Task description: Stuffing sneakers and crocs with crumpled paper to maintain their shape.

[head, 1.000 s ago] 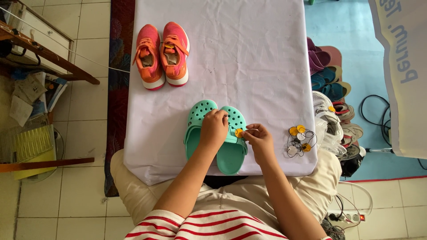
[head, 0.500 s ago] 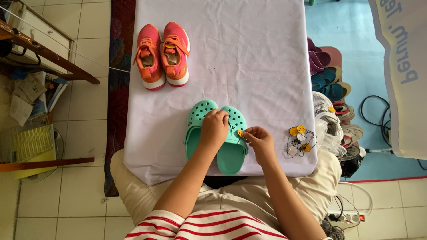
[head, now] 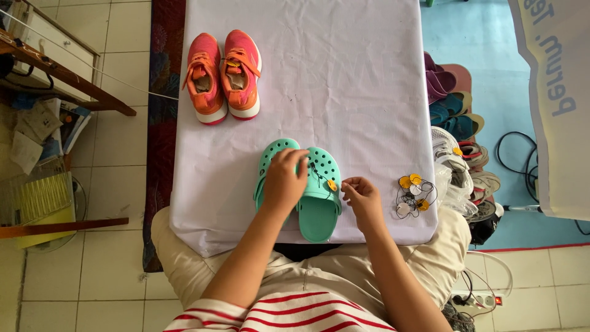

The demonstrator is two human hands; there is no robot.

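Change: right hand (head: 362, 195) now sits slightly further from the clogs than before; left hand (head: 284, 180) unchanged.
Left grip: closed over the mint green clogs (head: 316, 190), pressing them down.
Right grip: fingers pinched; contents cannot be told.
Clogs: perforated pair, near bench (head: 344, 80) edge, yellow tag (head: 332, 184) attached.
Tags: yellow round tags on cords (head: 413, 193), right edge.
Sign: white banner (head: 553, 92), far right.

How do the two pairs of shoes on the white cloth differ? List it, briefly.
The orange-pink sneakers are closed, laced shoes; the mint green clogs are open-backed with holes across the top.
The sneakers stand untouched at the far left; the clogs lie near the person, with the left hand on them and the right hand just beside.
A yellow tag on a thin cord lies on the clogs; I see none on the sneakers.
Both pairs sit side by side, toes pointing away.
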